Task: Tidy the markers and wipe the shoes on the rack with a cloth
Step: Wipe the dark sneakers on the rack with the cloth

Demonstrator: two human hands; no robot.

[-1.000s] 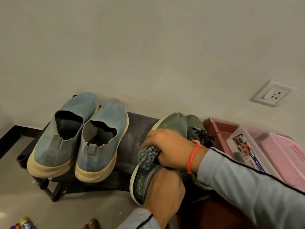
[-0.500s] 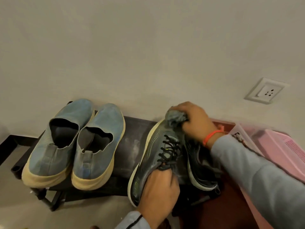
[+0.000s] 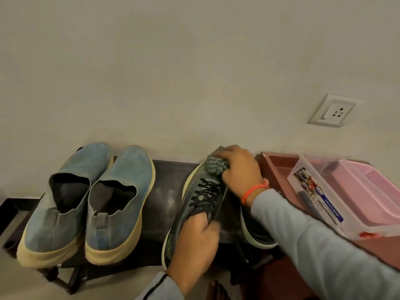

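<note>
Fingers (image 3: 232, 158) round cloth (image 3: 215, 166) on sneaker (image 3: 200, 202)

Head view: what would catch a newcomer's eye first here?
At centre, the right hand presses a bunched grey cloth on the toe of a dark grey laced sneaker, which the left hand grips at the heel. Left of it on the black rack stands a pair of blue slip-on shoes with cream soles.

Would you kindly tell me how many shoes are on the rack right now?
4. Two blue slip-ons sit side by side at the rack's left. One dark laced sneaker is being wiped at centre-right; its partner lies beside it, mostly hidden under the right sleeve.
</note>
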